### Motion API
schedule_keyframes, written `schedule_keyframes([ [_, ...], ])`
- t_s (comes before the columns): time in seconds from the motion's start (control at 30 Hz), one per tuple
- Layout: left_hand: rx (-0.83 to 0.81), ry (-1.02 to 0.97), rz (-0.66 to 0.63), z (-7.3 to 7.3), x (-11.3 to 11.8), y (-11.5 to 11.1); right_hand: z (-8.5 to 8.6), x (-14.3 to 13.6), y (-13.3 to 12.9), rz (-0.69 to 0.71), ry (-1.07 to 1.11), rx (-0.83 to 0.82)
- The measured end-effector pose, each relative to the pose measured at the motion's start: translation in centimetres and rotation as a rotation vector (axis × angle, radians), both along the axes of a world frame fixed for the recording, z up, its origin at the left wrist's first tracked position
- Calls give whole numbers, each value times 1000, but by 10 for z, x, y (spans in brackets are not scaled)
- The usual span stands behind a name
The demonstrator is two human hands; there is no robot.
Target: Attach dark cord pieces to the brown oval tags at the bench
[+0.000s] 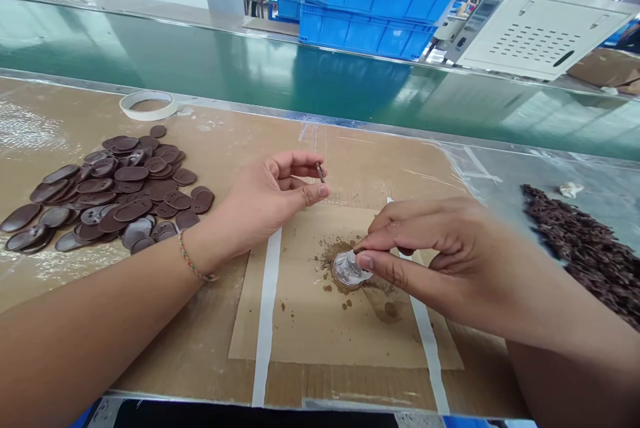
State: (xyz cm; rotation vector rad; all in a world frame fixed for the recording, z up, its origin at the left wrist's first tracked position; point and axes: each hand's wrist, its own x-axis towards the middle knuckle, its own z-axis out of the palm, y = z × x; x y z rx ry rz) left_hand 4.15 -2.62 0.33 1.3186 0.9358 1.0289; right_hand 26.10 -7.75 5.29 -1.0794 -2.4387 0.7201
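Note:
My left hand hovers over the cardboard-covered bench and pinches a small dark metal pin between thumb and forefinger. My right hand rests on a taped cardboard sheet and pinches a small clear round container with thumb and forefinger. Brown powder or paste is smeared around that container. A pile of several brown oval plastic pieces lies to the left of my left hand.
A heap of small dark brown bits lies at the right. A roll of white tape sits at the back left. Behind the bench runs a green conveyor belt, with stacked blue bins and a white metal cabinet beyond.

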Motion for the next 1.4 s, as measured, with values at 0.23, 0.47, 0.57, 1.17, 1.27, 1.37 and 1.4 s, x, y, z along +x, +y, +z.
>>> schedule_keyframes([
  [0.23,3,-11,-2,-4,-1,1,-1,0,0,34,34,3],
  [0.47,-1,-5,-1,-1,1,0,0,1,0,19,20,-26],
  [0.57,2,-8,-4,-1,0,0,1,0,-1,-52,5,-28],
  [1.17,11,-9,-11,-3,-1,3,2,-6,-3,-194,-32,-81],
  [1.27,19,-3,-18,-3,-1,3,2,-6,-3,-187,-26,-73],
  [1.37,18,4,-13,-3,-1,2,2,-6,-3,-171,-24,-68],
  [1.4,16,4,-11,-3,-1,2,1,-6,-3,-179,-22,-65],
])
